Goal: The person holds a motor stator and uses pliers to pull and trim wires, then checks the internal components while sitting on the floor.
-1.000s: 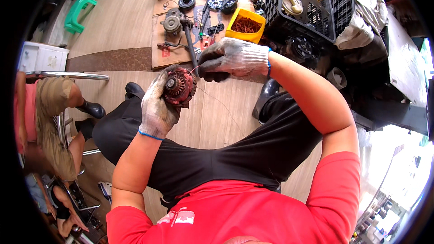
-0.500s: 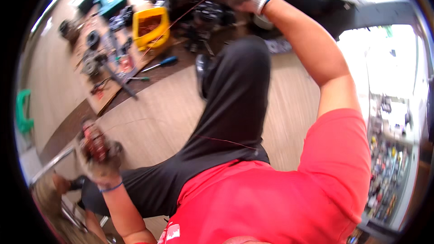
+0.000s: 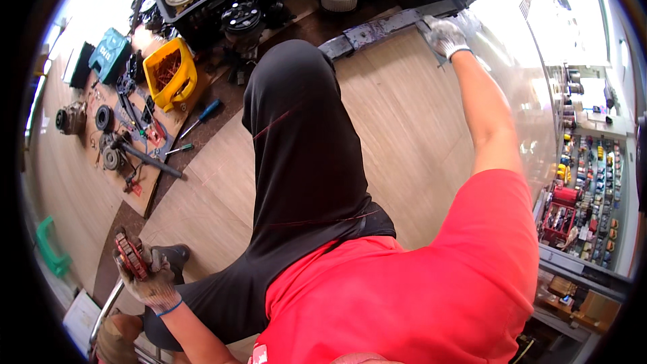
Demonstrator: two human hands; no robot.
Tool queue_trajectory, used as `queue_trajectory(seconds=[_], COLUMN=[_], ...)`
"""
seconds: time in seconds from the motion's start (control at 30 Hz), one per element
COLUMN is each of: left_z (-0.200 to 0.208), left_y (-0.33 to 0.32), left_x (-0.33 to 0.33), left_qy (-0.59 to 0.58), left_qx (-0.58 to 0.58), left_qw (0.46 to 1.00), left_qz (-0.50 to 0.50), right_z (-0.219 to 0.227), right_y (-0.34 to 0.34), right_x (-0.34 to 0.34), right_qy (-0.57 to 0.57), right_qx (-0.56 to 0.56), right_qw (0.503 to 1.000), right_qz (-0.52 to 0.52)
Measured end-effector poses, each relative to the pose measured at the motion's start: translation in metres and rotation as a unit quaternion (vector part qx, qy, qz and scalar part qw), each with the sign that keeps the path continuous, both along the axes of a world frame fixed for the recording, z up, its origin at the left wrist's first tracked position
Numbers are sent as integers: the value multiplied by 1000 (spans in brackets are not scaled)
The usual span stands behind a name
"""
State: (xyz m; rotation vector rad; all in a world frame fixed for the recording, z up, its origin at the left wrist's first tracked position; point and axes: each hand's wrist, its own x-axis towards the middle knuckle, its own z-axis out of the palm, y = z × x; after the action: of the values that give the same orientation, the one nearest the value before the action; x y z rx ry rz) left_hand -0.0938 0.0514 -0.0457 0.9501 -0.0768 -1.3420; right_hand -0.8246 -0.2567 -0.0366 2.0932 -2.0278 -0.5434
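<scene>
Head view. The gloved left hand (image 3: 145, 284), lower left of the frame, is curled around a wound armature (image 3: 133, 256), its fingers and thumb closed on the reddish, ridged body. The gloved right hand (image 3: 446, 37), upper right, is extended at the end of a nearly straight arm; its fingers look bent inward, but whether they pinch anything cannot be told. It lies at the outer end of a scuffed metal bar (image 3: 384, 29); contact cannot be judged. A thin reddish wire (image 3: 271, 124) crosses the knee of the black trousers (image 3: 303, 162), left of centre; a second strand (image 3: 323, 220) lies across the thigh below. At upper left are a yellow container (image 3: 187, 75) of copper-coloured scraps and a blue-handled screwdriver (image 3: 201, 119).

Compared with one second earlier, when both hands met near the centre over the armature, they are now well apart; the view has turned, carrying the yellow container from upper centre to upper left. Since the half-second frame, the right hand has shifted farther right.
</scene>
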Motion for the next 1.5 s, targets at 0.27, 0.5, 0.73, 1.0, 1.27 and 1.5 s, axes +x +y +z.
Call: queue_trajectory(seconds=[0.27, 0.5, 0.73, 1.0, 1.27, 1.5], left_z=[-14, -36, 25, 16, 5, 7], left_y=[10, 4, -11, -29, -19, -11], left_x=[6, 3, -30, -41, -39, -35], left_qy=[-74, -11, 4, 122, 66, 27], left_qx=[29, -16, 57, 25, -7, -22], left_qw=[997, 999, 994, 991, 993, 993], left_qz=[-12, -48, 91, 52, 100, 115], right_z=[-35, -32, -15, 160, 190, 146], right_y=[67, 105, 71, 37, 12, 95], right_x=[-74, -178, -104, 215, 295, 432], right_qy=[-11, 45, -160, -496, -211, -582], right_qx=[77, 151, 159, -111, -292, 160], right_qw=[979, 959, 931, 853, 907, 712], right_qz=[-189, -234, -286, 120, 219, 358])
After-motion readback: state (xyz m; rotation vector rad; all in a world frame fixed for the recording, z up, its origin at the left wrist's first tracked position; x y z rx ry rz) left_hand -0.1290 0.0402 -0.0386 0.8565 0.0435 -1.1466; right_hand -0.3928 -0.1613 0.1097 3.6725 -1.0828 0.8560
